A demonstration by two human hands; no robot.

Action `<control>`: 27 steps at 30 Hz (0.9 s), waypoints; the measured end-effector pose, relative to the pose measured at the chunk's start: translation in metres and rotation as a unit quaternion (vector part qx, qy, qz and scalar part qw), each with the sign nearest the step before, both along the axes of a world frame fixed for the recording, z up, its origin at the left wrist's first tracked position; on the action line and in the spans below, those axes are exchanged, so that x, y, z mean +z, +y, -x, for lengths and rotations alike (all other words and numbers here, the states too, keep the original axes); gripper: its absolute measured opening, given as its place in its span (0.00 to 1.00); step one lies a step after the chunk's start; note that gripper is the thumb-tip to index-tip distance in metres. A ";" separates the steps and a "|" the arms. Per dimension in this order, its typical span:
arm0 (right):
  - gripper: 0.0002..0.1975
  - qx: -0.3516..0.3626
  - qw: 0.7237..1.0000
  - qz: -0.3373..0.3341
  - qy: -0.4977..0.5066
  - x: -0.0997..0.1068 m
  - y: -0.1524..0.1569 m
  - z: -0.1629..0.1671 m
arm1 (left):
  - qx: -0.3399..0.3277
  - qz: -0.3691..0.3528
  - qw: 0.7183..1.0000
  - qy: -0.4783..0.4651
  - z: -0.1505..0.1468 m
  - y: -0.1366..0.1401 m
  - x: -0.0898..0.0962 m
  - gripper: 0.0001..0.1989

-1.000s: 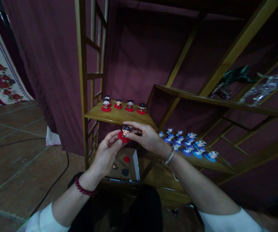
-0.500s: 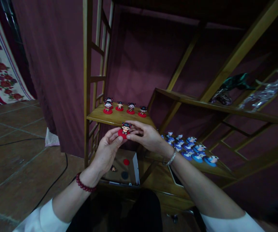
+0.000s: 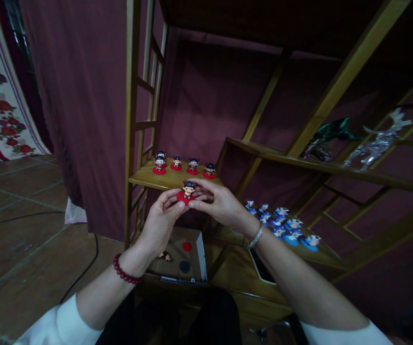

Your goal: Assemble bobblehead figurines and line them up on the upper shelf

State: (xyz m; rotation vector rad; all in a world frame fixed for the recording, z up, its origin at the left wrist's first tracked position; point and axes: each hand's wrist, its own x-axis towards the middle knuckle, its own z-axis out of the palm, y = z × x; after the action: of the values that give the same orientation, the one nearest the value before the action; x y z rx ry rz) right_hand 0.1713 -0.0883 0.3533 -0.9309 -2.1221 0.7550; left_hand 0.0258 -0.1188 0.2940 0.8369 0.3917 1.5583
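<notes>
Between my two hands is a small cartoon figurine [image 3: 189,189] with black hair buns on a round red base, held upright in front of a wooden shelf [image 3: 143,178]. My left hand [image 3: 158,218] pinches the base's left side with thumb and fingers. On the other side, my right hand [image 3: 219,201] grips the base's right edge, its fingertips partly behind the figurine. Several similar red-based figurines [image 3: 193,166] stand on the shelf just beyond. Below my hands, an open cardboard box [image 3: 201,254] contains a red disc [image 3: 187,246], a dark disc [image 3: 184,266] and small figurine pieces [image 3: 165,257].
Several blue-based figurines [image 3: 292,235] occupy a lower shelf at right. Higher up at right, a shelf board [image 3: 321,165] bears a shiny clear sculpture [image 3: 375,139] and a dark green one [image 3: 338,129]. A wooden lattice side [image 3: 131,120] and purple curtain [image 3: 80,110] border the left.
The view has shifted slightly, so the shelves sit a little lower and further left. Both hands keep hold of the figurine, which looks slightly more upright.
</notes>
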 end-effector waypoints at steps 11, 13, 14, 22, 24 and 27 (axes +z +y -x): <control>0.28 0.003 0.997 0.038 0.063 0.018 0.009 0.004 | 0.018 -0.010 1.000 -0.007 -0.004 0.014 0.021 0.18; 0.27 0.008 0.997 0.044 0.066 0.020 0.013 0.005 | 0.024 -0.005 1.000 -0.007 -0.004 0.018 0.023 0.18; 0.27 0.008 0.997 0.048 0.066 0.021 0.015 0.006 | 0.028 -0.002 1.000 -0.007 -0.004 0.020 0.024 0.18; 0.26 -0.029 0.995 0.063 0.065 0.017 0.034 0.013 | 0.043 0.029 0.999 -0.009 0.000 0.030 0.024 0.15; 0.26 -0.035 0.995 0.062 0.067 0.015 0.039 0.014 | 0.042 0.041 0.998 -0.010 0.001 0.031 0.025 0.15; 0.26 -0.030 0.996 0.061 0.065 0.014 0.045 0.015 | 0.038 0.048 0.998 -0.007 0.003 0.031 0.026 0.16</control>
State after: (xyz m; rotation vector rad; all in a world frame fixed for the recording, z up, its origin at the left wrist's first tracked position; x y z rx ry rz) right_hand 0.1561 -0.0432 0.3669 -0.9787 -1.9451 0.8987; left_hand 0.0233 -0.0883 0.3203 0.7441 0.4896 1.6008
